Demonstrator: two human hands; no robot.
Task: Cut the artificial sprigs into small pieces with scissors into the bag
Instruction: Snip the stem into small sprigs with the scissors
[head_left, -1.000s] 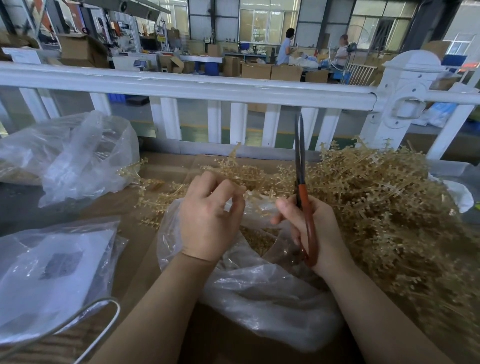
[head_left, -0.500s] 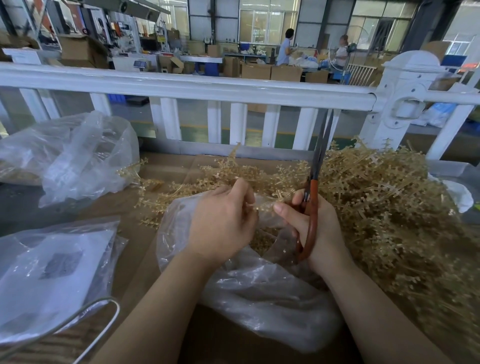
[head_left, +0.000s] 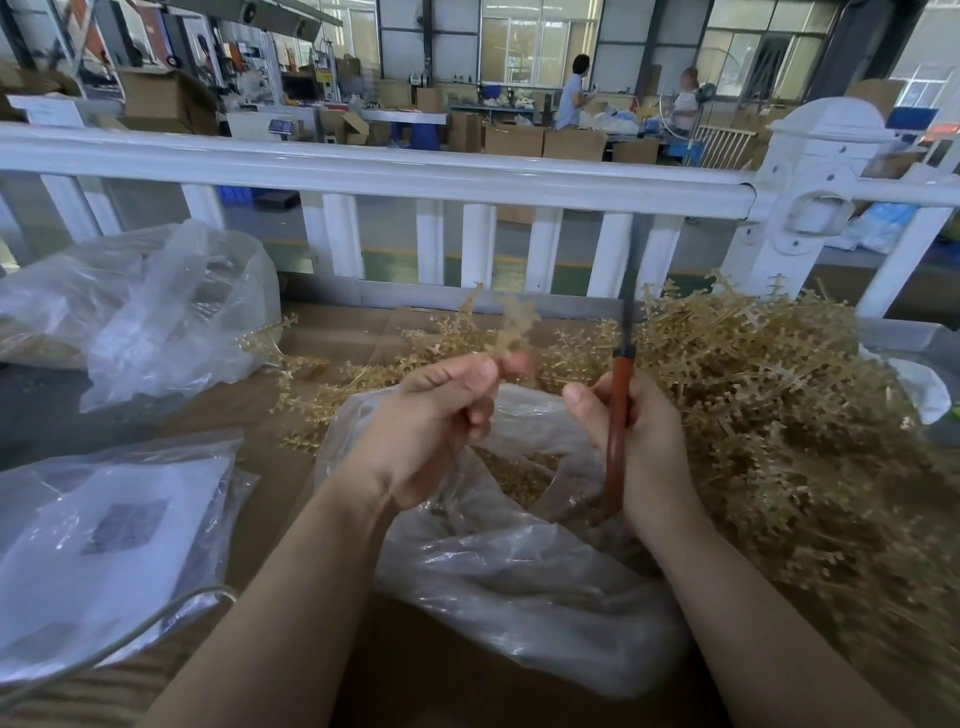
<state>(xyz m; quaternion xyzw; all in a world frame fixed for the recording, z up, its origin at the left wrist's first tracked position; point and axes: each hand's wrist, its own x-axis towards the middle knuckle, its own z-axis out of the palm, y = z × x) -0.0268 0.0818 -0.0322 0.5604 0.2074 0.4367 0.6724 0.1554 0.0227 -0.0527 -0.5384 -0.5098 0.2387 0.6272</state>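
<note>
Below my two hands the bag (head_left: 519, 561) lies open with cut bits inside. My left hand (head_left: 431, 431) pinches one sprig (head_left: 511, 327), blurred, upright above its fingertips. My right hand (head_left: 636, 447) grips one pair of scissors (head_left: 619, 410), blades together, pointing up. I judge we're between cuts: next, open the blades and bring the sprig across over the bag. Right of the scissors, the heap of sprigs (head_left: 769, 395) is beyond counting.

A white railing (head_left: 374, 174) with a capped post (head_left: 821, 171) spans the far edge of the cardboard-covered bench (head_left: 467, 691). Two clear plastic bags lie at left: one crumpled (head_left: 156, 306), one flat over white printed sheets (head_left: 104, 540). Beyond, cardboard boxes (head_left: 545, 141) and two persons standing (head_left: 571, 98).
</note>
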